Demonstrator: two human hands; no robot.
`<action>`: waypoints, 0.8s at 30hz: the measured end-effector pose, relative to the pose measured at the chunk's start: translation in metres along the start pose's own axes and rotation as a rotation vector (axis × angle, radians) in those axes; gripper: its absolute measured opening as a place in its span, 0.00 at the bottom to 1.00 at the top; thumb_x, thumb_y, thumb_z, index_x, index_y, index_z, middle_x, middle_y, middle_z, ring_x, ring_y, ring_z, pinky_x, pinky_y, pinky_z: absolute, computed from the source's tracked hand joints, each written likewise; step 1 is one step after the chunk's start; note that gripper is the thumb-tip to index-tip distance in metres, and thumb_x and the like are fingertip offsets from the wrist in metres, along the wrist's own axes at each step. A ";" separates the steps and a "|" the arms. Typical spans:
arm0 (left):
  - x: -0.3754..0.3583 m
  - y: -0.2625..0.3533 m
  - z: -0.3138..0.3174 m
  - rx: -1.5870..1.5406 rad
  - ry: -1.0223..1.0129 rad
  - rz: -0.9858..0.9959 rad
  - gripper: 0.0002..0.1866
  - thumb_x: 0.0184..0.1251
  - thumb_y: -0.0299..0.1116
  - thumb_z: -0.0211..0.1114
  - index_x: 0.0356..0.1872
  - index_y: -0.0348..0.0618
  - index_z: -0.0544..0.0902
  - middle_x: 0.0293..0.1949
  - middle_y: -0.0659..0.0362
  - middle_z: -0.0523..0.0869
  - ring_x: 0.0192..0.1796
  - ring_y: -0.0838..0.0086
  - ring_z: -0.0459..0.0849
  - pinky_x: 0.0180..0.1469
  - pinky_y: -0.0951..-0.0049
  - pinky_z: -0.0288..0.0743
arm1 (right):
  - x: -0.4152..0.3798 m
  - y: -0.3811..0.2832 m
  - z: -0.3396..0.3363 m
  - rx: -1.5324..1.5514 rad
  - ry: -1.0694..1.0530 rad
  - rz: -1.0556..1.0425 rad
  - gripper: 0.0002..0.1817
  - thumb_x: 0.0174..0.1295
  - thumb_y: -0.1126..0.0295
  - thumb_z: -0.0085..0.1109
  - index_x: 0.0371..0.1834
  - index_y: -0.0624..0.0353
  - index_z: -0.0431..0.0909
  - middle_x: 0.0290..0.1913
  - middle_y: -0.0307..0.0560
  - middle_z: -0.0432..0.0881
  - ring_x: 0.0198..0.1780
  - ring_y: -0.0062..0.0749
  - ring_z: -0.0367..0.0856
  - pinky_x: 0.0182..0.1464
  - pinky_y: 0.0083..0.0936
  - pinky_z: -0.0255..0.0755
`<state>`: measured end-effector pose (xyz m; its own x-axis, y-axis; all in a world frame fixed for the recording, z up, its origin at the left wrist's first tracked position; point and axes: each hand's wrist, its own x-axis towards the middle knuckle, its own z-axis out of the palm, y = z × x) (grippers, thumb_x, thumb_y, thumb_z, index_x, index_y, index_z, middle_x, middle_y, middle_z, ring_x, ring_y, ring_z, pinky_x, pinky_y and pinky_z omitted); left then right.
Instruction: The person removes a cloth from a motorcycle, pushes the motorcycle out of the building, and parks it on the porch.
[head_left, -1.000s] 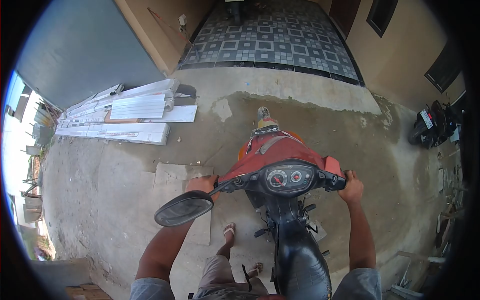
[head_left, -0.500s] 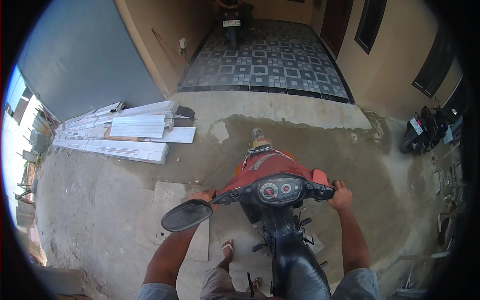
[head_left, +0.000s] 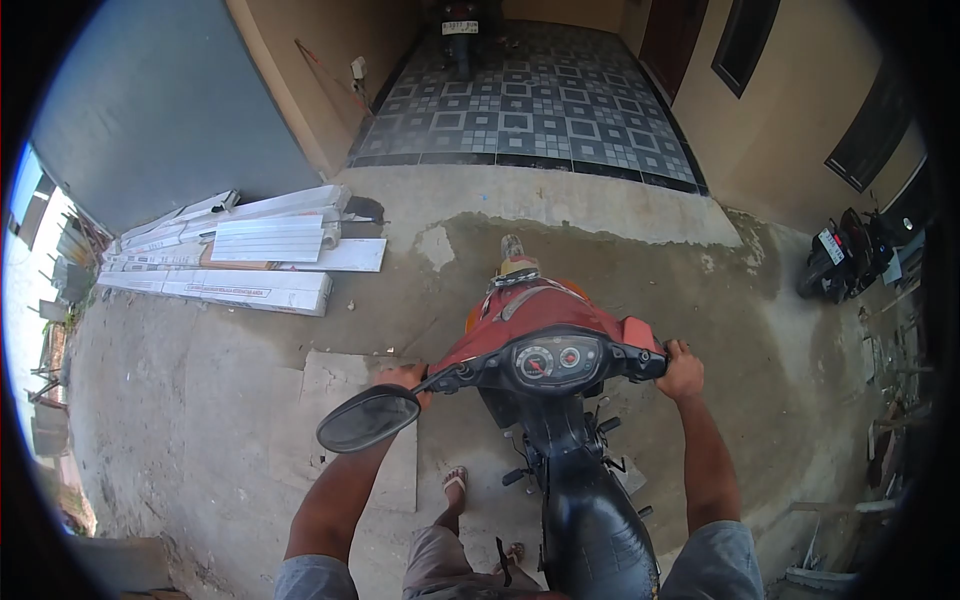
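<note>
L grip point(head_left: 403, 377) & R grip point(head_left: 682, 371) curled, arms point(head_left: 711, 465) fwd.

Left hand point(head_left: 408, 376): partly behind the mirror point(head_left: 370, 418), around half past seven.
Seat point(head_left: 600, 530): cut off at five o'clock.
Far motorbike point(head_left: 460, 46): cropped at twelve.
Dials point(head_left: 535, 363): too small for me to read.

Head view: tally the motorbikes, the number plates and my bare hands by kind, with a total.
Motorbikes: 3 (red motorbike, motorbike on the tiles, motorbike at the right)
Number plates: 2 (tiled-floor plate, right-side plate)
Hands: 2 (left hand, right hand)
Total: 7
</note>
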<state>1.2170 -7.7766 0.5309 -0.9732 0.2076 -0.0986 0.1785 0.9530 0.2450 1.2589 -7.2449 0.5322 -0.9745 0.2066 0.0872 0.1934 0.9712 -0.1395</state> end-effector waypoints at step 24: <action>0.121 -0.028 -0.066 -0.010 -0.071 0.249 0.11 0.58 0.39 0.65 0.38 0.46 0.84 0.33 0.49 0.89 0.36 0.48 0.89 0.40 0.48 0.82 | 0.040 -0.030 -0.005 -0.009 0.010 0.110 0.34 0.46 0.65 0.67 0.64 0.45 0.77 0.66 0.47 0.80 0.55 0.53 0.85 0.53 0.47 0.81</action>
<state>1.0845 -7.7923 0.5756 -0.8870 0.4505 -0.1011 0.4092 0.8686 0.2795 1.2146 -7.2649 0.5446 -0.9464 0.3126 0.0814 0.2998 0.9438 -0.1395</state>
